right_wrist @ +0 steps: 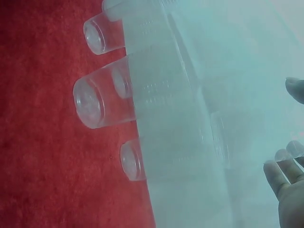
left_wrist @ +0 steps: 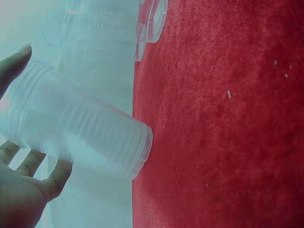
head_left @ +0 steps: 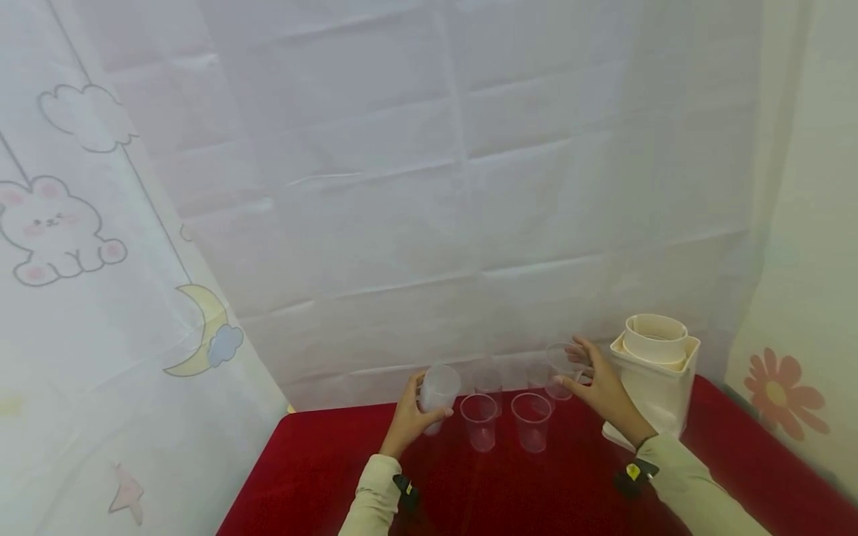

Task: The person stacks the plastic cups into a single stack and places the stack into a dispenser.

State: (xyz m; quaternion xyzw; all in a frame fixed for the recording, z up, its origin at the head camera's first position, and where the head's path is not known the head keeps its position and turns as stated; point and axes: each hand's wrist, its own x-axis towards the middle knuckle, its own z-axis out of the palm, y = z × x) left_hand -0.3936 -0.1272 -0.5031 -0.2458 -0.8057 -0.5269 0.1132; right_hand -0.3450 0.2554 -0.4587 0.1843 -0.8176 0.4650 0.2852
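My left hand (head_left: pixel 409 418) grips a tilted stack of clear plastic cups (head_left: pixel 439 391); in the left wrist view the nested rims of the stack (left_wrist: pixel 71 118) lie between thumb and fingers. On the right, my right hand (head_left: pixel 599 383) holds a single clear plastic cup (head_left: pixel 560 372) between thumb and fingers, its base (right_wrist: pixel 220 137) faint against the pale backdrop. Two clear cups, one on the left (head_left: pixel 479 428) and one on the right (head_left: pixel 532 428), stand upright in front on the red cloth. Behind them is another pair of cups (head_left: pixel 488 378), partly hidden.
A cream plastic container (head_left: pixel 653 394) with a round cream piece (head_left: pixel 655 339) on top stands right of my right hand. The red cloth (head_left: pixel 482 495) covers the table. A pale creased sheet (head_left: pixel 402 223) hangs behind it, with printed side sheets left and right.
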